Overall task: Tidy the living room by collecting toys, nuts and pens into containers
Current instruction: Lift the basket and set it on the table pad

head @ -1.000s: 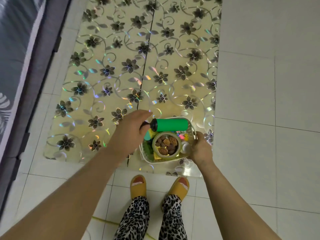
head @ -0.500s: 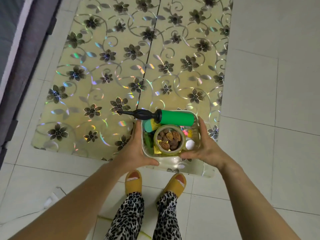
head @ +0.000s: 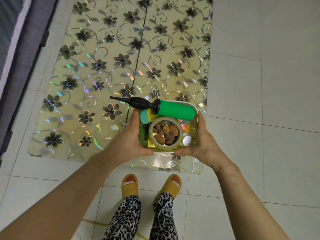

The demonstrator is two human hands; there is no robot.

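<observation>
I hold a clear plastic container [head: 195, 125] in front of me, above the floor. My left hand [head: 127, 141] grips its left side and my right hand [head: 201, 144] grips its right side. A green balloon pump [head: 173, 110] with a black nozzle lies across the top, the nozzle sticking out to the left. Inside stands a tape roll [head: 165, 133] filled with brown nuts [head: 164, 131]. A white ball [head: 187, 141], small colourful toys [head: 184, 126] and green pieces sit beside it.
A shiny floral mat [head: 107, 70] covers the white tile floor ahead. A grey sofa edge [head: 22, 49] runs along the left. My feet in yellow slippers [head: 129, 185] stand just below the container. A thin yellow cord lies on the tiles near my legs.
My left hand let go of the pump, left it lying across the container, and took hold of the container's left side. The container has risen closer to me.
</observation>
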